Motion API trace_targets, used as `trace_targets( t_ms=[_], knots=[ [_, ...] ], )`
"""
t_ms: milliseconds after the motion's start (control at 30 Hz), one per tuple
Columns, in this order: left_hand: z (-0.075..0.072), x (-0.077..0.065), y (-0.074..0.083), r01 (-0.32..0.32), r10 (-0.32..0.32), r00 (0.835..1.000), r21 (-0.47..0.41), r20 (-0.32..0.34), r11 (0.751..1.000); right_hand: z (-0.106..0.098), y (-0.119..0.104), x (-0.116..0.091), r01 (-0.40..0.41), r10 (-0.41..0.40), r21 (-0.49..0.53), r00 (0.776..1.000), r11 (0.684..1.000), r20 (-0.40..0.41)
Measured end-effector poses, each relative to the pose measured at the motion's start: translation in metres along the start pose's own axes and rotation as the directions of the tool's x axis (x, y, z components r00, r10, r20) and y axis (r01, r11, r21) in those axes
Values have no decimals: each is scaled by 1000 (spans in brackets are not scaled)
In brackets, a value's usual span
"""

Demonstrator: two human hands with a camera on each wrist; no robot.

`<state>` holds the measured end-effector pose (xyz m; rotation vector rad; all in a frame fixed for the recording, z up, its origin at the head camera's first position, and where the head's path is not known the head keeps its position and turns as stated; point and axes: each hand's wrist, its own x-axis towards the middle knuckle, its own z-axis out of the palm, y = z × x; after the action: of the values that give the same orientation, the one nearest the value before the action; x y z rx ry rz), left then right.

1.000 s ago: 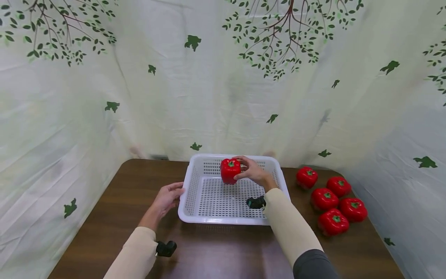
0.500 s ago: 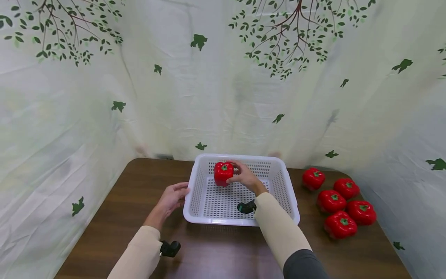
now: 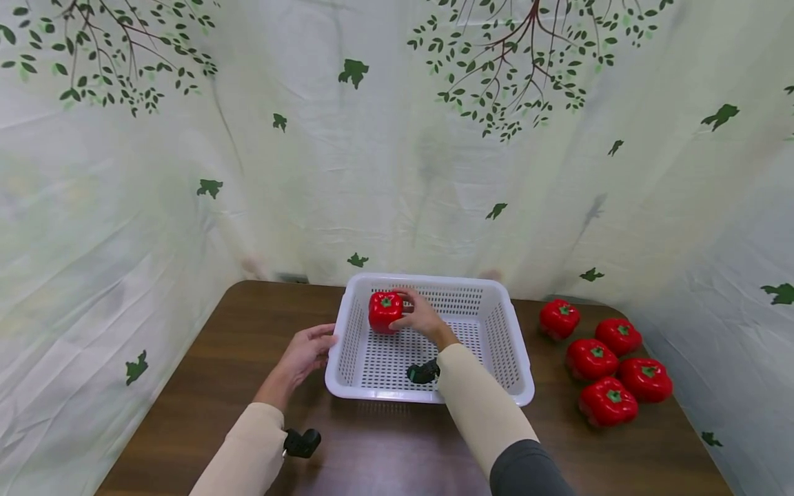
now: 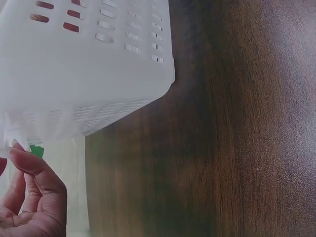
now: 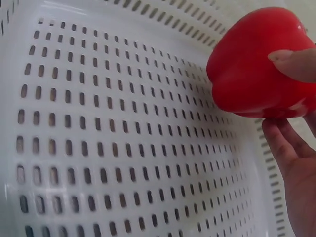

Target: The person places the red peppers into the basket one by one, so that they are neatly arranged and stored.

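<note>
A glossy red bell pepper (image 3: 382,314) with a green stem end is inside the white perforated plastic basket (image 3: 384,395), toward its back left corner. My right hand (image 3: 423,319) grips it from the right. Seen from the right wrist, the thumb lies on one side of the pepper (image 5: 252,69) and the fingers on the other, close over the slotted floor. At the basket's left rim, my left hand (image 3: 304,355) holds the edge. The left wrist view shows thumb and fingers of that hand (image 4: 42,197) pinching the rim, beside the basket's outer wall (image 4: 84,69).
Several more red bell peppers (image 3: 592,358) lie grouped on the brown wooden table (image 3: 372,448), right of the basket. A pale curtain (image 3: 397,172) printed with leaves and branches hangs behind the table and along both sides.
My right hand has carried the bell pepper leftward and lower inside the basket. My left hand has kept its hold on the rim. The head view has shifted slightly.
</note>
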<state>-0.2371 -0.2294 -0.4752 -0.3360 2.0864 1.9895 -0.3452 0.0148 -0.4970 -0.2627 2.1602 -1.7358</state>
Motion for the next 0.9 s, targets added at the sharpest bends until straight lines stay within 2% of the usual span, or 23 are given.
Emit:
trace_targets(
  t_ms=[400, 900],
  knots=[
    [1, -2, 2, 13, -13, 1000, 14, -14, 1000, 12, -4, 1, -9, 9, 18, 1000, 1000, -17],
    [2, -3, 2, 4, -3, 1000, 9, -18, 1000, 21, -6, 3, -26, 23, -62, 998, 998, -54]
  ],
)
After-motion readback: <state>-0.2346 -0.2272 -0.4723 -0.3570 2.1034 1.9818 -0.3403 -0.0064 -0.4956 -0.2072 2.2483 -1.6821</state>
